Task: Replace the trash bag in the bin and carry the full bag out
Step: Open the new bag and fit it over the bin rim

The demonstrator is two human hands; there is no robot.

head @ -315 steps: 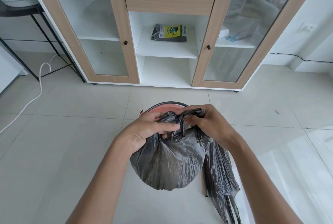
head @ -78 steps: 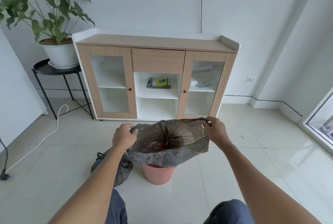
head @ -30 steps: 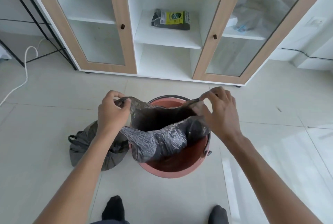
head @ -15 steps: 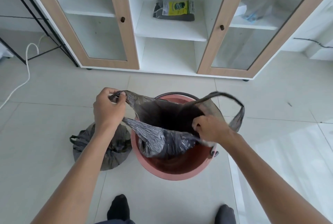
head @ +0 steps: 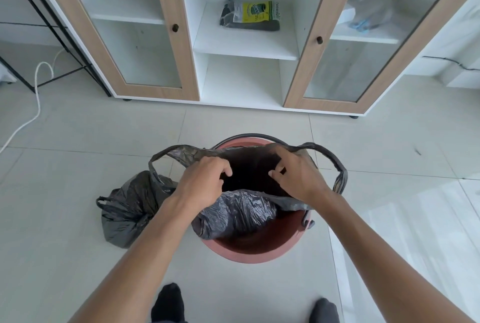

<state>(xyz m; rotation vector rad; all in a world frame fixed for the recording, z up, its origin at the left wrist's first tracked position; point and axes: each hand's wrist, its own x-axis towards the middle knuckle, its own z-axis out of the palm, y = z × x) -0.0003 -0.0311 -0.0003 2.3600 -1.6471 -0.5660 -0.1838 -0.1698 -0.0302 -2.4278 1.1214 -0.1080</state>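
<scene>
Fresh bag (head: 233, 216) mouth is pinched by both hands' fingers (head: 228, 170); hem should be folded evenly over bin (head: 249, 252) rim.

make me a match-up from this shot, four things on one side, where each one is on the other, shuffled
Things:
1. tied full bag
2. fresh bag
3. yellow-labelled pack
4. white cable

Places:
A. on the cabinet's middle shelf
B. on the floor at far left
C. on the floor, left of the pink bin
D. in the bin's mouth, held by both hands

Pairs: 1-C, 2-D, 3-A, 4-B
</scene>
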